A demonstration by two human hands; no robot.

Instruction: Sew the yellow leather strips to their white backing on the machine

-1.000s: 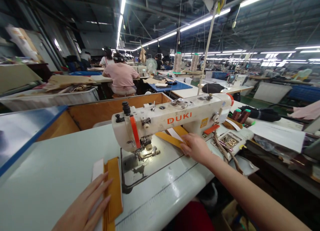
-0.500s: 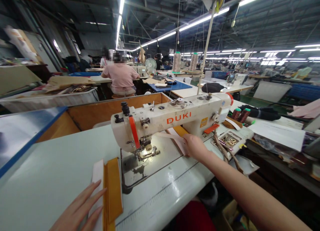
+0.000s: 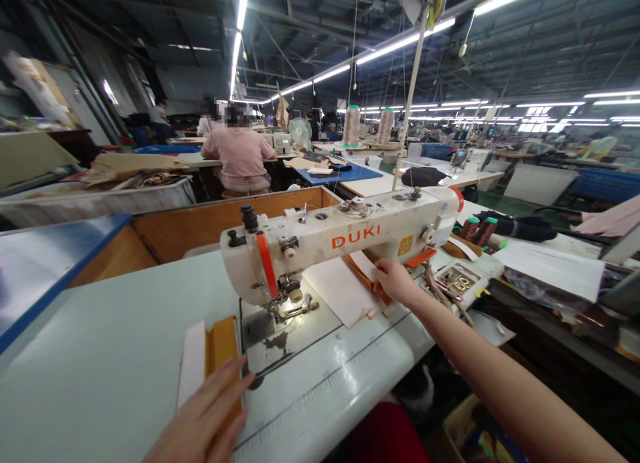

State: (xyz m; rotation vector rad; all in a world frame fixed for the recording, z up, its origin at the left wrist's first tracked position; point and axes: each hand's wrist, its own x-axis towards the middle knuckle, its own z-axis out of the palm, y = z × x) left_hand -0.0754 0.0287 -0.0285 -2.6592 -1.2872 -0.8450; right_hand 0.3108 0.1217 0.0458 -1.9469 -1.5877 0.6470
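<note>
My left hand [image 3: 203, 413] lies with its fingers stretched out over a mustard-coloured folded piece [image 3: 223, 343], and a white strip [image 3: 193, 359] shows along its left side. Under the arm of the sewing machine [image 3: 340, 229], my right hand [image 3: 395, 283] has its fingers closed on a mustard panel with a white face [image 3: 364, 264]. Left of that hand, a pale flat panel [image 3: 340, 289] rests on the machine bed with its mustard edge toward the hand. Its near corner looks frayed or stained. The needle and presser foot area [image 3: 293, 306] is lit, with no material under it.
To the right stand a small tray of metal rings [image 3: 457, 279] and thread cones [image 3: 483, 231]. A wooden-sided bin [image 3: 175, 233] lies behind the machine. Farther back, a person in a pink shirt [image 3: 240, 153] sits facing away. A ruler scale [image 3: 325, 383] runs along the table's front edge.
My left hand has slid right, from the white strip onto the mustard piece. Beside my right hand, the pale panel now lies flat on the machine bed, where a narrow raised edge showed before.
</note>
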